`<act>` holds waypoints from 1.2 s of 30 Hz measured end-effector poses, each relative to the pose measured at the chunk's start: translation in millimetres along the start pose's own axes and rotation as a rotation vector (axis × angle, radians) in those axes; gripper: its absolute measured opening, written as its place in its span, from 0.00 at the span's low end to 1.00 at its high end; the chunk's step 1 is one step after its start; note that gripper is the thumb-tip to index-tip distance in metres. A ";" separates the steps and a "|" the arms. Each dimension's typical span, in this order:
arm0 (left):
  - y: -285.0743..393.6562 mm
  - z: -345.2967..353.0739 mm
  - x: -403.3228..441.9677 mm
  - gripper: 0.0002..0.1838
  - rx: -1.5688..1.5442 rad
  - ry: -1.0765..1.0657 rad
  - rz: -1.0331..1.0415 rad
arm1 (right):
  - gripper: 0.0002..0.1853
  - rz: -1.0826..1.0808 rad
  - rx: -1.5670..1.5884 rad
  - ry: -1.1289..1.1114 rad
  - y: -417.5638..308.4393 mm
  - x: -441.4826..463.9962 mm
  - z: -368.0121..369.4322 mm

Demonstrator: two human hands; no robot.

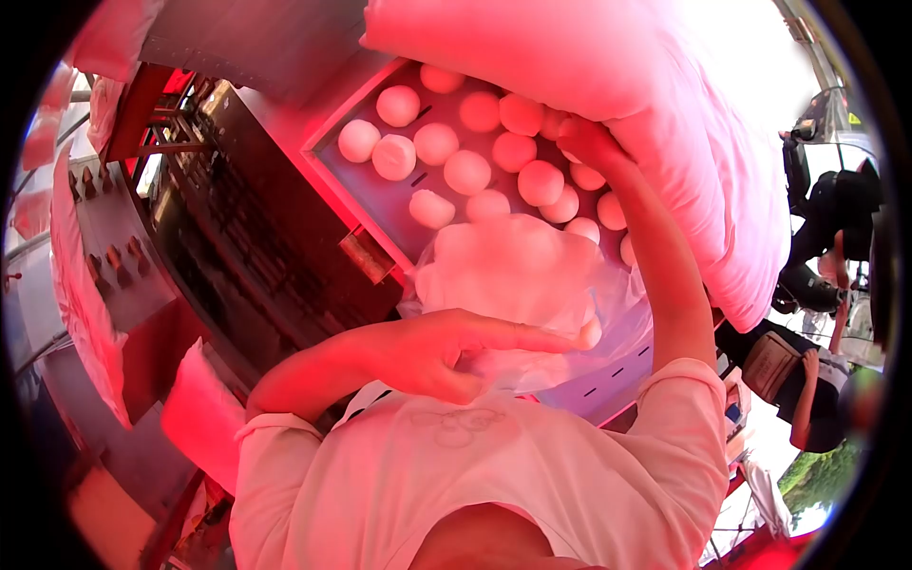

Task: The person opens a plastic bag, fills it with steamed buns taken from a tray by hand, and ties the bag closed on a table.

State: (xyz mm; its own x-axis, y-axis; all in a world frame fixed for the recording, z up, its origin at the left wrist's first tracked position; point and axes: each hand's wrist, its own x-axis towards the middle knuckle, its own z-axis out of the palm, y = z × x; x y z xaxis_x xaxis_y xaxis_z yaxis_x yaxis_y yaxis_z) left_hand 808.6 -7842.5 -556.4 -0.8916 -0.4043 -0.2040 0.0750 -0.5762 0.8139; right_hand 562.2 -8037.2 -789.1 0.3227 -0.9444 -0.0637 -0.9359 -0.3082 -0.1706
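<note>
My left hand (432,353) is at the front of the tray, thumb and fingers closed around the edge of a clear plastic bag (551,366). Bulky white rounds fill the bag, which rests at the tray's near side. My right arm stretches over the tray's right part. At its end my right hand (594,144) has curled fingers on a white bun, mostly covered by the hand, beside the quilt. Several round white buns (467,173) are spread over the shallow tray (356,195), all tinted pink by the light.
A thick pink-looking quilt (570,47) covers the far and right parts of the tray. To the left is a dark slatted rack (266,199). Behind it stands a light box with brown knobs (119,261). People in dark clothes (798,380) are at the far right.
</note>
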 end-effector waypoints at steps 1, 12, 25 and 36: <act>-3.4 -2.3 0.5 0.44 -0.001 -0.007 0.003 | 0.16 -0.084 0.025 0.078 -3.5 -4.9 -6.0; -13.2 13.9 7.9 0.47 -0.087 -0.041 0.004 | 0.18 -0.292 -0.087 -0.111 -60.9 8.8 7.2; -12.0 28.6 16.6 0.43 -0.251 0.201 0.284 | 0.32 0.232 1.626 -0.427 35.5 -223.2 -235.4; 8.3 65.7 -7.2 0.43 0.043 0.415 -0.078 | 0.16 -0.405 0.644 0.029 -152.0 -324.1 -68.1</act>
State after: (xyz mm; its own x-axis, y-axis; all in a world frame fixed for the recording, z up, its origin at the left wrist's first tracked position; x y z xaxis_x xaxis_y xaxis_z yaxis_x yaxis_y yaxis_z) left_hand 786.2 -7797.7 -512.4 -0.6381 -0.6170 -0.4607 -0.0121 -0.5902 0.8072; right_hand 590.2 -7692.1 -675.6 0.6116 -0.7768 0.1503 -0.4746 -0.5122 -0.7158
